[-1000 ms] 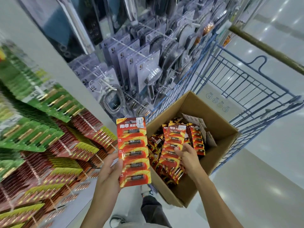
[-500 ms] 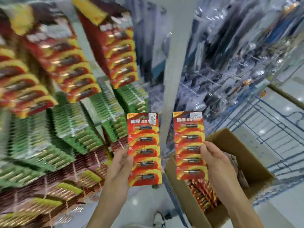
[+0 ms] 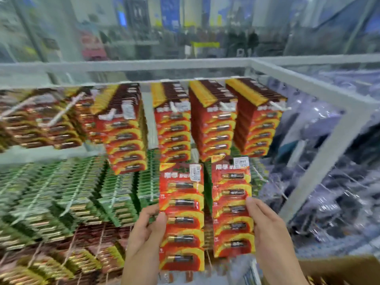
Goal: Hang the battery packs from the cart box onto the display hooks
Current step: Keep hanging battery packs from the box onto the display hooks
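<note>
Holding: the person has one red battery strip in each hand, both upright, in front of the display rack
Left hand: thumb lies across the front of the left battery strip at its left edge, the other fingers curl behind it, so it is grasped at about mid height
Right hand: thumb presses on the right edge of the right battery strip, the other fingers are hidden behind the card, so it is also grasped
Strips: each one shows a column of batteries in yellow and red cells, with a white price sticker near the top right corner; the two hang side by side with a narrow gap between them, and the right one is a little higher
Top row of hooks: full stacks of the same red battery packs hang just above the two held strips, under a grey rack frame
Lower rows: green battery packs fill the hooks to the left, and below them are darker red and gold packs, too blurred to read
Cart box: a brown cardboard edge shows at the bottom right corner, probably the box, below the right forearm
Right side of rack: clear plastic packets, blurred
</note>
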Action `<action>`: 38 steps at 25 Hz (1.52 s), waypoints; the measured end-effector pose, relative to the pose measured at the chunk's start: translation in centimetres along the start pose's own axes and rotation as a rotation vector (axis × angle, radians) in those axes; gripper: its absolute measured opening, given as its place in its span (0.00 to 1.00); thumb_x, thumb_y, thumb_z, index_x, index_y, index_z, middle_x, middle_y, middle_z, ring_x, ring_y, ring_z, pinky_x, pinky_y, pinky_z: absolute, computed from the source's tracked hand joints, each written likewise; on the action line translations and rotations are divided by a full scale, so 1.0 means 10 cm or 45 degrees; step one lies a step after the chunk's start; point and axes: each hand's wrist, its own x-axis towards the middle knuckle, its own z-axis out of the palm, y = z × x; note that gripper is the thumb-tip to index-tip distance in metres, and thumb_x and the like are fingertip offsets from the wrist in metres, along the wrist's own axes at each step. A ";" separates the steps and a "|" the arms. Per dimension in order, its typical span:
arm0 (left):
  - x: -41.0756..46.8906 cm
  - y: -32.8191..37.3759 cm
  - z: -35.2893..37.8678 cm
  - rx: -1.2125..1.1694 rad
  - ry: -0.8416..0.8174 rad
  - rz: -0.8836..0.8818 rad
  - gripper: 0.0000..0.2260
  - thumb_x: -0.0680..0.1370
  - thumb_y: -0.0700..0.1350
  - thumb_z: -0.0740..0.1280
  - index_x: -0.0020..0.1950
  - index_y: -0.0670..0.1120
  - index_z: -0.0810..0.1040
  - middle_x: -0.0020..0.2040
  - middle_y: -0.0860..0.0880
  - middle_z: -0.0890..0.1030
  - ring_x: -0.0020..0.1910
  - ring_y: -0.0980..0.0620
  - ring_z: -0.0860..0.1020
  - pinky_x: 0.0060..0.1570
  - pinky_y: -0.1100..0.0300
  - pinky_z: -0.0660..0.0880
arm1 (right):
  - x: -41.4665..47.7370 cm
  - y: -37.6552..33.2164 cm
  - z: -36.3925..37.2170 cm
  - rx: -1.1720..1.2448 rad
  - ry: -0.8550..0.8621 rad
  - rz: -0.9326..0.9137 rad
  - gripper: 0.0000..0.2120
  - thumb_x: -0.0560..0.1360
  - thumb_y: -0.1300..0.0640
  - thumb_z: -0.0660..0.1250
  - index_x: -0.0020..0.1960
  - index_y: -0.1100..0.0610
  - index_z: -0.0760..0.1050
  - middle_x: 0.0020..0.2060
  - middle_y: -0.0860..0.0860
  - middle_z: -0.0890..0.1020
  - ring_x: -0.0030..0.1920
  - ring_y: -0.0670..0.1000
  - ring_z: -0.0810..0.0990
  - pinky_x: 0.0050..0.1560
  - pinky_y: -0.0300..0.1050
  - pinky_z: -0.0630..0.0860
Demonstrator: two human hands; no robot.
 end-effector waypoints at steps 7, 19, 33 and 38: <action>-0.03 0.45 -0.21 -0.145 0.087 0.177 0.05 0.74 0.49 0.69 0.46 0.54 0.85 0.48 0.42 0.88 0.44 0.41 0.87 0.46 0.45 0.82 | 0.06 -0.01 0.54 -0.038 -0.037 0.031 0.07 0.77 0.54 0.70 0.51 0.57 0.83 0.45 0.53 0.89 0.44 0.53 0.88 0.56 0.58 0.80; 0.32 0.82 0.34 0.200 -0.099 0.454 0.08 0.82 0.58 0.63 0.58 0.59 0.78 0.51 0.50 0.87 0.51 0.47 0.86 0.55 0.38 0.81 | -0.10 -0.14 0.24 0.017 0.076 0.022 0.12 0.70 0.57 0.72 0.50 0.62 0.84 0.47 0.62 0.87 0.51 0.66 0.85 0.64 0.67 0.75; 0.92 0.73 0.48 0.395 0.101 0.578 0.12 0.86 0.55 0.60 0.65 0.53 0.75 0.37 0.48 0.71 0.32 0.52 0.67 0.33 0.57 0.65 | 0.12 -1.03 -0.04 -0.214 0.236 -0.545 0.13 0.83 0.50 0.63 0.50 0.53 0.84 0.45 0.54 0.88 0.42 0.55 0.88 0.41 0.50 0.81; 0.93 0.70 0.44 0.403 0.069 0.622 0.07 0.85 0.55 0.61 0.59 0.57 0.76 0.40 0.52 0.74 0.36 0.55 0.70 0.43 0.58 0.70 | 0.22 -1.02 -0.09 -0.244 0.301 -0.501 0.13 0.84 0.50 0.63 0.49 0.52 0.84 0.43 0.51 0.88 0.41 0.53 0.88 0.46 0.53 0.83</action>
